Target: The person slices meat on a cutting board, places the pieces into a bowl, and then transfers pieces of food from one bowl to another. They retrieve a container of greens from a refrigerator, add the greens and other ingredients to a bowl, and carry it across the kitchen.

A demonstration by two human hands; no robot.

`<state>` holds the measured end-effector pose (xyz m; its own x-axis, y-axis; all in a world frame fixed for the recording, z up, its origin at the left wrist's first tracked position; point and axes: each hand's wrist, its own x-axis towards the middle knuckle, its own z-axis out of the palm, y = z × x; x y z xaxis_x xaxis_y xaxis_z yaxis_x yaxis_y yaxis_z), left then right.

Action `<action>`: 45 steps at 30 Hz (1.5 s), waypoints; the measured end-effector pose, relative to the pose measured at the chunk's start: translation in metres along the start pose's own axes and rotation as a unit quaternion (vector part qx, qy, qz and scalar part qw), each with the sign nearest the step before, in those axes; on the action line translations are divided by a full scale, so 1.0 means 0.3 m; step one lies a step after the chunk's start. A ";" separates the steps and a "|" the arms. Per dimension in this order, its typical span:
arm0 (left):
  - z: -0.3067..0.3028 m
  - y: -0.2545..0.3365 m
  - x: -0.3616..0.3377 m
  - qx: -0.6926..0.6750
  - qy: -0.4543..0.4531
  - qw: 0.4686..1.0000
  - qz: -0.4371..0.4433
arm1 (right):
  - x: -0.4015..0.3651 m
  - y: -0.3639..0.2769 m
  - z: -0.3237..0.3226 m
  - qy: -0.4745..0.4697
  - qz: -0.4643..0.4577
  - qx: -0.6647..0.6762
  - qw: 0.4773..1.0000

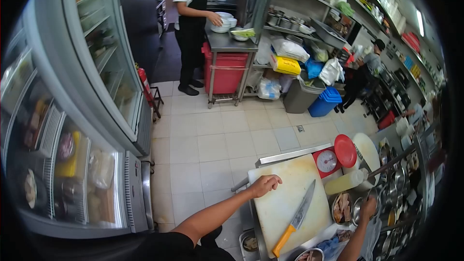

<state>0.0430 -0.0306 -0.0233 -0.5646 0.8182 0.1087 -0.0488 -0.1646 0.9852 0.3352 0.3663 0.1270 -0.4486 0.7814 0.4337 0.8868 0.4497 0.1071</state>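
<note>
My left hand (265, 185) is over the left part of a white cutting board (275, 212), fingers curled in, nothing visible in them. A knife (303, 208) with a yellow handle lies on the board, its blade pointing away from me. To the right, my right hand (369, 207) has its fingers closed at the rim of a small metal bowl (357, 211). Beside that bowl is another bowl holding pieces of meat (342, 208). A squeeze bottle (345, 182) of pale yellow liquid lies at an angle in view beyond the board.
A red dial scale (326, 161) stands past the board's far right corner. Glass-door fridges (99, 53) line the left. A person in a black apron (192, 29) stands at a steel table (232, 43) with white bowls. Bins (325, 101) and another person (367, 67) are farther right.
</note>
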 end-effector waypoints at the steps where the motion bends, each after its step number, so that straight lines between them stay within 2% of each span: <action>1: 0.003 -0.010 -0.024 -0.096 0.017 0.995 -0.013 | -0.033 -0.120 -0.137 -0.003 -0.025 0.044 0.999; 2: -0.001 0.003 -0.067 -0.122 0.027 0.992 -0.018 | -0.054 -0.182 -0.227 -0.012 -0.045 0.082 0.996; 3: 0.001 -0.021 -0.117 -0.130 0.039 0.991 -0.010 | -0.063 -0.182 -0.205 0.041 -0.112 0.094 0.988; 4: -0.001 0.017 -0.197 -0.124 0.057 0.991 0.005 | -0.089 -0.223 -0.234 0.042 -0.139 0.138 0.980; 6: -0.015 -0.036 -0.351 -0.180 0.080 0.980 0.021 | -0.211 -0.400 -0.376 0.062 -0.179 0.215 0.958; 7: -0.027 -0.036 -0.437 -0.140 0.093 0.985 0.044 | -0.266 -0.460 -0.423 0.014 -0.198 0.199 0.960; 8: -0.043 -0.025 -0.525 -0.174 0.119 0.977 -0.020 | -0.348 -0.523 -0.478 0.029 -0.248 0.206 0.946; 9: -0.038 -0.004 -0.605 -0.157 0.142 0.977 -0.008 | -0.443 -0.611 -0.585 -0.005 -0.267 0.210 0.940; 11: -0.059 -0.048 -0.744 -0.122 0.148 0.981 0.023 | -0.609 -0.704 -0.678 -0.008 -0.347 0.236 0.907; 13: -0.065 0.050 -0.876 -0.106 0.129 0.983 -0.079 | -0.803 -0.793 -0.709 -0.032 -0.378 0.346 0.858; 15: -0.052 0.040 -0.988 -0.153 0.122 0.979 -0.057 | -1.004 -0.888 -0.706 -0.052 -0.442 0.418 0.792; 16: -0.049 0.036 -1.028 -0.177 0.112 0.977 -0.034 | -1.114 -0.922 -0.654 -0.123 -0.424 0.461 0.770; 17: -0.038 0.011 -1.086 -0.252 0.138 0.958 -0.022 | -1.235 -0.951 -0.614 -0.102 -0.469 0.398 0.782; 18: -0.024 -0.024 -1.158 -0.324 0.159 0.932 -0.014 | -1.386 -0.993 -0.538 -0.093 -0.458 0.425 0.775; 20: -0.024 -0.076 -1.307 -0.376 0.222 0.898 -0.062 | -1.624 -1.019 -0.432 -0.194 -0.485 0.422 0.741; 22: -0.051 -0.182 -1.440 -0.287 0.275 0.885 -0.244 | -1.836 -1.031 -0.288 -0.225 -0.499 0.447 0.708; 23: -0.051 -0.264 -1.505 -0.294 0.277 0.881 -0.248 | -1.924 -1.017 -0.240 -0.230 -0.499 0.470 0.691; 24: -0.050 -0.363 -1.562 -0.290 0.292 0.861 -0.300 | -1.974 -0.997 -0.219 -0.280 -0.496 0.450 0.688; 25: -0.037 -0.425 -1.599 -0.284 0.305 0.838 -0.352 | -2.002 -0.975 -0.189 -0.286 -0.497 0.449 0.686; 26: -0.018 -0.489 -1.632 -0.286 0.309 0.835 -0.354 | -2.013 -0.946 -0.152 -0.330 -0.452 0.496 0.664; 27: 0.004 -0.534 -1.644 -0.274 0.365 0.808 -0.371 | -2.021 -0.917 -0.100 -0.371 -0.404 0.539 0.639; 28: 0.030 -0.593 -1.658 -0.263 0.420 0.777 -0.389 | -2.040 -0.873 -0.024 -0.362 -0.361 0.524 0.682; 29: 0.046 -0.684 -1.692 -0.266 0.422 0.772 -0.394 | -2.062 -0.813 0.065 -0.353 -0.316 0.504 0.722; 31: 0.060 -0.886 -1.763 -0.125 0.455 0.823 -0.315 | -2.076 -0.702 0.296 -0.358 -0.182 0.452 0.796; 32: 0.074 -0.867 -1.728 -0.036 0.467 0.814 -0.344 | -2.083 -0.634 0.446 -0.390 -0.117 0.411 0.816; 33: 0.086 -0.860 -1.712 -0.038 0.467 0.811 -0.351 | -2.099 -0.551 0.606 -0.419 -0.049 0.364 0.830; 35: 0.104 -0.896 -1.698 0.062 0.436 0.797 -0.413 | -2.137 -0.386 0.944 -0.527 0.101 0.254 0.804; 36: 0.118 -0.943 -1.720 0.055 0.434 0.795 -0.419 | -2.147 -0.325 1.068 -0.532 0.099 0.249 0.803; 38: 0.147 -1.038 -1.758 0.053 0.437 0.784 -0.438 | -2.173 -0.213 1.279 -0.526 0.057 0.151 0.835; 39: 0.163 -1.081 -1.774 0.054 0.438 0.776 -0.452 | -2.200 -0.149 1.401 -0.532 0.058 0.144 0.833; 41: 0.181 -1.167 -1.800 0.063 0.425 0.765 -0.480 | -2.246 -0.058 1.607 -0.559 0.199 0.178 0.785; 42: 0.185 -1.232 -1.836 0.114 0.405 0.786 -0.452 | -2.161 -0.157 1.488 -0.592 0.291 0.203 0.723; 43: 0.195 -1.291 -1.855 0.165 0.383 0.805 -0.421 | -2.163 -0.162 1.522 -0.594 0.292 0.197 0.723; 44: 0.191 -1.313 -1.836 0.287 0.331 0.823 -0.360 | -2.164 -0.165 1.574 -0.549 0.383 0.267 0.694; 45: 0.182 -1.306 -1.790 0.393 0.280 0.796 -0.366 | -2.170 -0.168 1.618 -0.495 0.468 0.331 0.653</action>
<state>0.4103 -0.3753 -0.4603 -0.9113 0.1257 -0.3920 -0.1282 0.8183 0.5604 0.5283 0.0450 -0.5951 0.1114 0.5972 -0.7943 0.7289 -0.5924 -0.3432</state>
